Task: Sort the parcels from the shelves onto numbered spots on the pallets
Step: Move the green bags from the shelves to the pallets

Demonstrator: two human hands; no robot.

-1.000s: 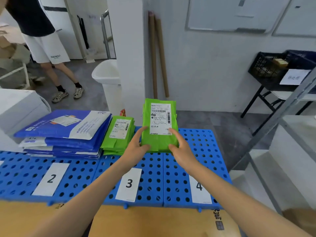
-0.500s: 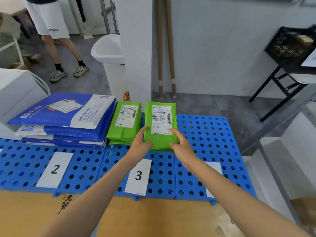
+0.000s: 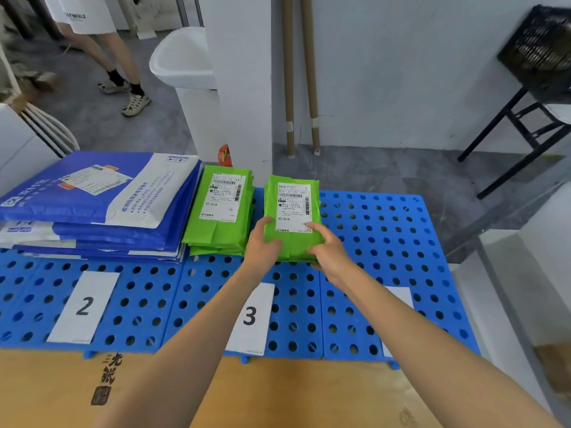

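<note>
We count two stacks of green parcels: the held green stack (image 3: 293, 211) at the centre and the other green stack (image 3: 221, 211) just beside it at nine o'clock. We cannot tell how many parcels are in each. Farther out at nine o'clock lies one pile of blue mailers (image 3: 92, 193), at least four deep. We see three white cards: card 2 (image 3: 83, 307) at eight o'clock, card 3 (image 3: 250, 316) at six, and a third card (image 3: 401, 296) at four, partly covered. There are two hands, the left hand (image 3: 262, 248) at seven and the right hand (image 3: 329, 254) at five. We count two cardboard tubes (image 3: 289, 72) at twelve, one white bin (image 3: 185, 63) at eleven and one black crate (image 3: 537, 47) at two.
</note>
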